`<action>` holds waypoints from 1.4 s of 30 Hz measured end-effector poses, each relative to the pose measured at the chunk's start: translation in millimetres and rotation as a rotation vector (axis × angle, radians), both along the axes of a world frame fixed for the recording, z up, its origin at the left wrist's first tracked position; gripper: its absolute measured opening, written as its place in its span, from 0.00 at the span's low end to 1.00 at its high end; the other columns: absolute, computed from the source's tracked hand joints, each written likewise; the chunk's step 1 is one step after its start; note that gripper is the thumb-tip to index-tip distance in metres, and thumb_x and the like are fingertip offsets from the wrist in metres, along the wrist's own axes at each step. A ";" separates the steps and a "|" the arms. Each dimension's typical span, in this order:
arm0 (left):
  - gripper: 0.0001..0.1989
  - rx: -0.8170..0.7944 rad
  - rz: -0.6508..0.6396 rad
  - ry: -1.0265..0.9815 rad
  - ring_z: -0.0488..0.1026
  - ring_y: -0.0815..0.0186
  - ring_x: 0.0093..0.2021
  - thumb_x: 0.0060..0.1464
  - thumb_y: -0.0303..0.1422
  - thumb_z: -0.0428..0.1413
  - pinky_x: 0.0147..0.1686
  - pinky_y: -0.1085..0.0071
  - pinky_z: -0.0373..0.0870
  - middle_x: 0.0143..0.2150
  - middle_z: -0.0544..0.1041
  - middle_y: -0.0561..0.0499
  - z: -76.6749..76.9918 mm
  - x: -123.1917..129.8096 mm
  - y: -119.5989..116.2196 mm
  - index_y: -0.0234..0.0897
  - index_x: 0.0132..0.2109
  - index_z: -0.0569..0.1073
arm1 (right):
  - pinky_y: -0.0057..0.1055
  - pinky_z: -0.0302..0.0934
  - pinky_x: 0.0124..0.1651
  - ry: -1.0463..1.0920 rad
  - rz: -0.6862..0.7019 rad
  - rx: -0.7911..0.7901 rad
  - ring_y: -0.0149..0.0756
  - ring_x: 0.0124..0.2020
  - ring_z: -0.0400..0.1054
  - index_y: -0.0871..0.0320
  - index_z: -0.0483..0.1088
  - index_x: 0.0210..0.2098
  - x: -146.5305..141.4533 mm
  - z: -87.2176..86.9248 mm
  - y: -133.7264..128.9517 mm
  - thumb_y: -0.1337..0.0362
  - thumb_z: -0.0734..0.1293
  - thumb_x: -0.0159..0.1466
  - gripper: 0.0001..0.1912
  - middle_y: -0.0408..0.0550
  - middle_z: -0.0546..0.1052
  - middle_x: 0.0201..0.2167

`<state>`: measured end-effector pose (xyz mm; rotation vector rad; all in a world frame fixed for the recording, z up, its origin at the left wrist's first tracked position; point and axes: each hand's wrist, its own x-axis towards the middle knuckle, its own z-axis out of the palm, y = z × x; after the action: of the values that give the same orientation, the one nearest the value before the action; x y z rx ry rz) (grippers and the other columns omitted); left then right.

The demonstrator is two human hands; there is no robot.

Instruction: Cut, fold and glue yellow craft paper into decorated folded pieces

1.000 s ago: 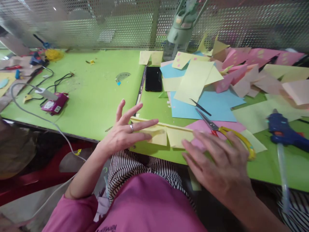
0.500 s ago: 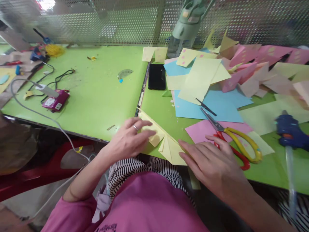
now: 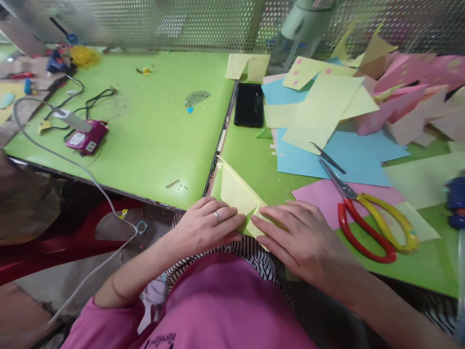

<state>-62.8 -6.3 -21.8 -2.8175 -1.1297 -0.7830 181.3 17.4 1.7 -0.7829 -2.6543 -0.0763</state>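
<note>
A folded pale yellow paper (image 3: 237, 188) lies at the table's near edge, its pointed corner toward the gap between two tables. My left hand (image 3: 210, 220), with a ring on one finger, grips its lower edge; the fingers are close together and the thumb is partly hidden. On the right part of the same paper is my right hand (image 3: 294, 228), its fingers bent over the folds and covering much of that side. Just right of this hand lie scissors (image 3: 350, 192) with one red and one yellow handle loop, partly on a pink sheet (image 3: 319, 194).
Tweezers (image 3: 329, 157) rest on blue paper (image 3: 356, 155) beneath yellow sheets. A black phone (image 3: 249, 105) and a bottle (image 3: 296, 39) stand farther back. Pink folded papers (image 3: 403, 77) pile up at right, near a blue glue gun (image 3: 456, 198). At left, a purple power socket (image 3: 87, 137) trails cables.
Both hands have come closer together on the yellow paper. The right hand has moved left over its folds, and the left hand has slid to its lower edge. The view has shifted slightly.
</note>
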 end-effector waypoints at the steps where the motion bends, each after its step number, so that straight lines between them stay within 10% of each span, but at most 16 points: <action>1: 0.15 -0.002 0.009 -0.015 0.75 0.65 0.44 0.65 0.41 0.54 0.45 0.68 0.70 0.45 0.80 0.50 -0.7 1.2 0.3 0.36 0.52 0.72 | 0.44 0.58 0.56 0.003 0.010 0.002 0.41 0.48 0.70 0.56 0.75 0.46 -0.3 -0.4 0.9 0.61 0.62 0.70 0.12 0.49 0.80 0.45; 28: 0.08 0.230 0.022 0.153 0.78 0.67 0.37 0.66 0.25 0.50 0.36 0.70 0.74 0.42 0.82 0.49 15.3 6.0 9.9 0.32 0.44 0.74 | 0.42 0.57 0.56 0.102 0.033 -0.167 0.39 0.43 0.71 0.59 0.72 0.46 -7.4 7.1 11.8 0.67 0.64 0.68 0.08 0.48 0.80 0.39; 42: 0.06 0.117 0.050 0.047 0.78 0.66 0.38 0.65 0.32 0.54 0.36 0.70 0.73 0.42 0.82 0.51 11.9 4.5 12.9 0.34 0.42 0.73 | 0.41 0.54 0.50 -0.004 0.071 0.034 0.40 0.41 0.66 0.57 0.74 0.38 -26.3 5.7 26.1 0.64 0.65 0.68 0.06 0.46 0.79 0.34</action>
<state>-58.4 6.6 -9.9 -2.6864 -1.1052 -0.7495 155.1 43.5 7.4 -0.6774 -2.6741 -0.1046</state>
